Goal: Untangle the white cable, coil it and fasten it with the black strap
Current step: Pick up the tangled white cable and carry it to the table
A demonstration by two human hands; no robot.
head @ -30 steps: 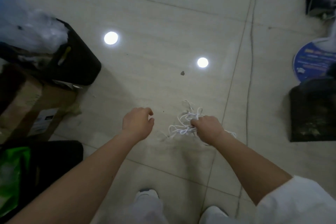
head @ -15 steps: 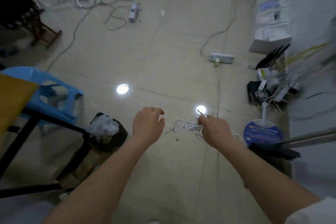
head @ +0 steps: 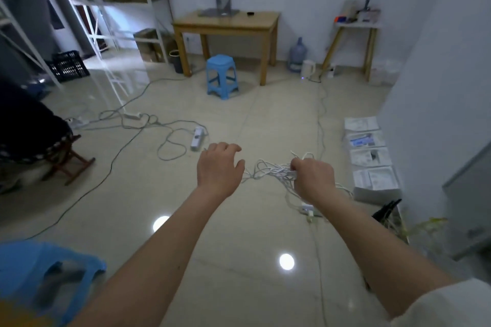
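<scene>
Raised from floor level since a second ago: white cable, now held in the air above the floor, view lifted to take in the room. One tangled bundle, long axis running left to right between the hands, loose loops hanging below. Right hand fingers clamped on the tangle. Left hand just beside it, fingers spread and relaxed, gripping nothing. Counted around: one blue stool, one wooden table, one water bottle
</scene>
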